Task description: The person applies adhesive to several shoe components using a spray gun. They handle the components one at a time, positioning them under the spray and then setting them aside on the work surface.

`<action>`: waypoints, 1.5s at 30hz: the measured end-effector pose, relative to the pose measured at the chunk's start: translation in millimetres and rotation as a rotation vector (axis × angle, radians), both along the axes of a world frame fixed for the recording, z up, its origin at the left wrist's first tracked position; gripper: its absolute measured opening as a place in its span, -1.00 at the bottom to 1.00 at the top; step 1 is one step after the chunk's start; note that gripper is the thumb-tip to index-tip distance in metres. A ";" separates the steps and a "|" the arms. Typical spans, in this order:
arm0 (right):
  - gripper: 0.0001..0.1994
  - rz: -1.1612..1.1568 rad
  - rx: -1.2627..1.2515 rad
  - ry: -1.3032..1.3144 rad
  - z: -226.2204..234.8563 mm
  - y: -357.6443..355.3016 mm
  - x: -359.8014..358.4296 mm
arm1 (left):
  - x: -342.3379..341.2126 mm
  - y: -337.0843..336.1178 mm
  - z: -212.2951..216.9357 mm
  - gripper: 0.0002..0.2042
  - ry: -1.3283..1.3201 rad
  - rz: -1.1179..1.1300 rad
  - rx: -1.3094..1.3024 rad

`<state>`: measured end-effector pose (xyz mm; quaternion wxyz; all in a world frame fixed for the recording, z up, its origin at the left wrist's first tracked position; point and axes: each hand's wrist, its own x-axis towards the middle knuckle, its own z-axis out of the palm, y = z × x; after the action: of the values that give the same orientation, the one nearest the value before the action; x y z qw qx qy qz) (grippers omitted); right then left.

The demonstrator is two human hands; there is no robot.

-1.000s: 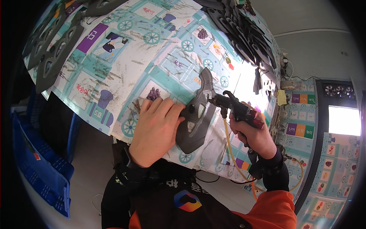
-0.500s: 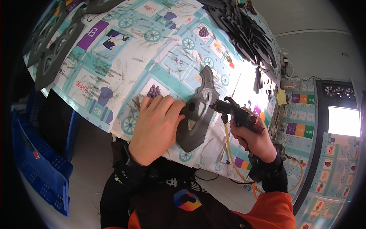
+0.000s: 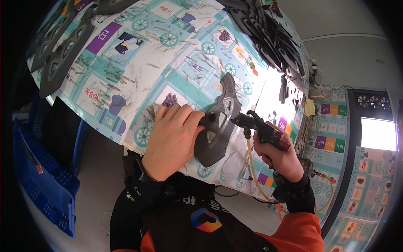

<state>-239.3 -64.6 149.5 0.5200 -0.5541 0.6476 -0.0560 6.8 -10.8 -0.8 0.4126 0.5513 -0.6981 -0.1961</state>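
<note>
A dark grey, curved, flat panel (image 3: 213, 148) with a pointed upper end and cut-out windows lies on the printed paper covering the table. Its left edge is pinched by my left hand (image 3: 171, 136), fingers bent and thumb against the panel; the fingertips are partly hidden. A thin wire loop shows beside those fingers. My right hand (image 3: 282, 159) is wrapped round the grip of a black and red spray gun (image 3: 270, 135). The gun's nozzle points left at the panel's windows, close to its right edge but apart from it. A yellowish hose (image 3: 252, 166) hangs from the gun.
More grey panels (image 3: 58, 63) lie at the far left edge, and a large heap of them (image 3: 268, 40) fills the far right. Blue plastic crates (image 3: 46, 185) stand below the table on the left. A printed-paper wall (image 3: 329, 126) rises at the right.
The spray gun has shifted very slightly toward me, its nozzle a little lower in view. My left hand and the panel have stayed in place.
</note>
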 end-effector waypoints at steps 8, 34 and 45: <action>-0.83 0.033 -0.013 0.004 -0.3 -1.7 6.3 | -0.7 -0.3 -0.2 -0.70 0.008 0.007 -0.012; -0.49 0.090 -0.005 0.055 -7.2 23.2 -6.1 | -0.4 -0.6 -2.5 -0.71 0.008 0.016 -0.052; -0.59 0.090 -0.007 0.056 -2.8 31.9 -5.0 | 0.4 0.2 -1.2 -0.74 0.009 0.017 -0.055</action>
<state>-244.3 -32.7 146.7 0.5016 -0.5861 0.6360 -0.0192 7.2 -10.6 -2.0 0.4323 0.5447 -0.6967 -0.1760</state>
